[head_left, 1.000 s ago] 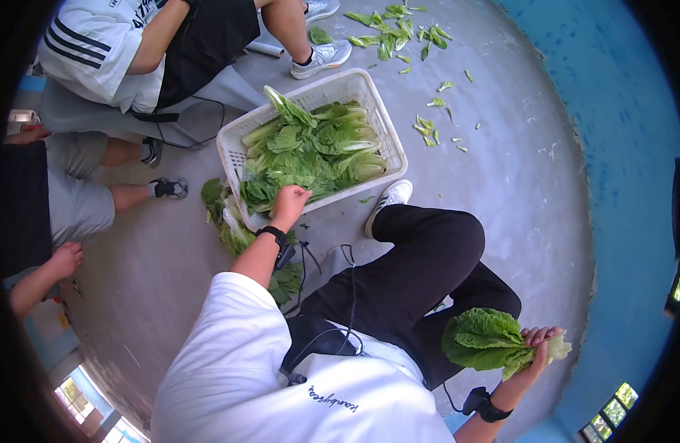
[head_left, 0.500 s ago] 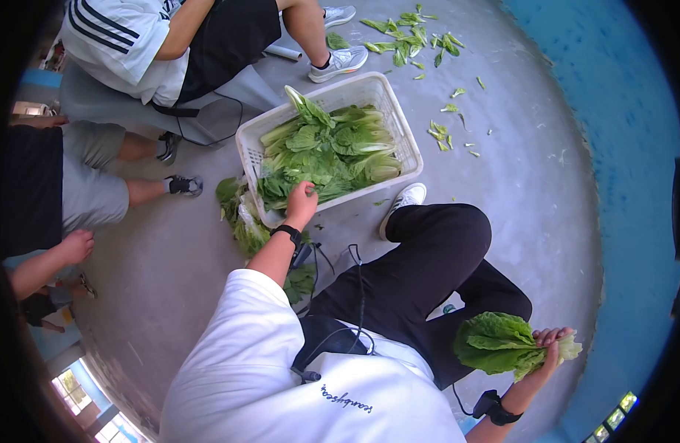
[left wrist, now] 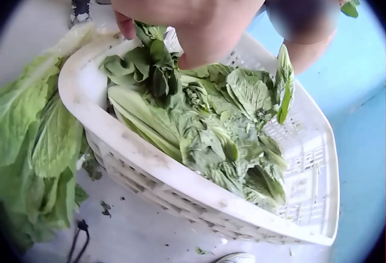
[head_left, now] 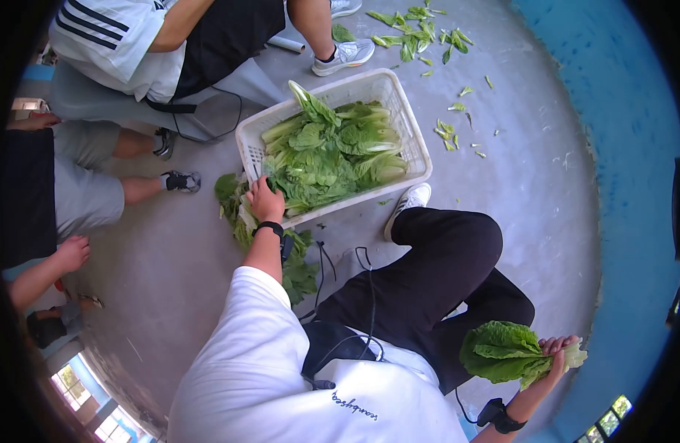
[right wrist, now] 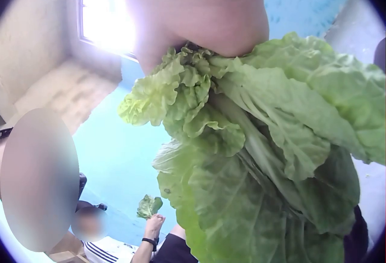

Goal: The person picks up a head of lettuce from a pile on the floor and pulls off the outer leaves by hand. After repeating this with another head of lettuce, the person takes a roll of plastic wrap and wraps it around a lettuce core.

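Note:
At the near left corner of the white basket point(head_left: 334, 207), my left hand point(head_left: 266, 201) pinches dark green leaves point(left wrist: 158, 70) between thumb and fingers. Leafy greens point(head_left: 332, 155) fill much of the basket, with pale stems toward its right side. Off to the right, beside my bent leg, my right hand point(head_left: 555, 357) grips a head of lettuce point(head_left: 506, 353) around its pale base. Its broad leaves point(right wrist: 253, 196) spread out below that hand in the right wrist view.
More loose greens point(head_left: 299, 275) lie on the floor by the basket's left side. Scattered leaf scraps point(head_left: 408, 37) are beyond it. A seated person's shoe point(head_left: 344, 57) is just behind the basket, and my shoe point(head_left: 410, 203) is near its right corner.
My left hand has moved left along the basket's near side to the corner and now holds dark leaves. The right hand still grips the lettuce in nearly the same place.

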